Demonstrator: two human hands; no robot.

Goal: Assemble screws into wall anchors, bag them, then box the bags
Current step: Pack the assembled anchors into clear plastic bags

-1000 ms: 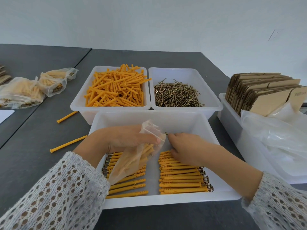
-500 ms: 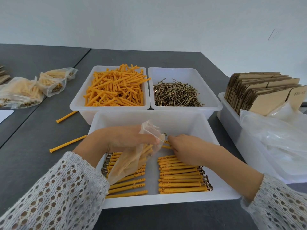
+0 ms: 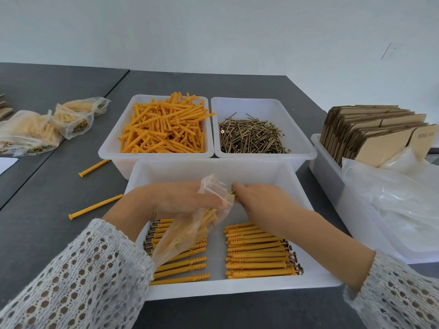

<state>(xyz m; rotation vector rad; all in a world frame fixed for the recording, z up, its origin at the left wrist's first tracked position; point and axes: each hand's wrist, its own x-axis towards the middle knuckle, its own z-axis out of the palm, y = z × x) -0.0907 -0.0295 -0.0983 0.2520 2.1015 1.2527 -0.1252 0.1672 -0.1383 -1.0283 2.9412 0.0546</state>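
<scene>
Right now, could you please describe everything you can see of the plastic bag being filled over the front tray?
The plastic bag is thin, clear and crinkled, with several orange anchors showing through it. It hangs tilted, mouth up and to the right, over the left row of assembled anchors in the front tray. The left hand grips it near the opening, and the right hand pushes an anchor, screw head showing, in at the mouth.
</scene>
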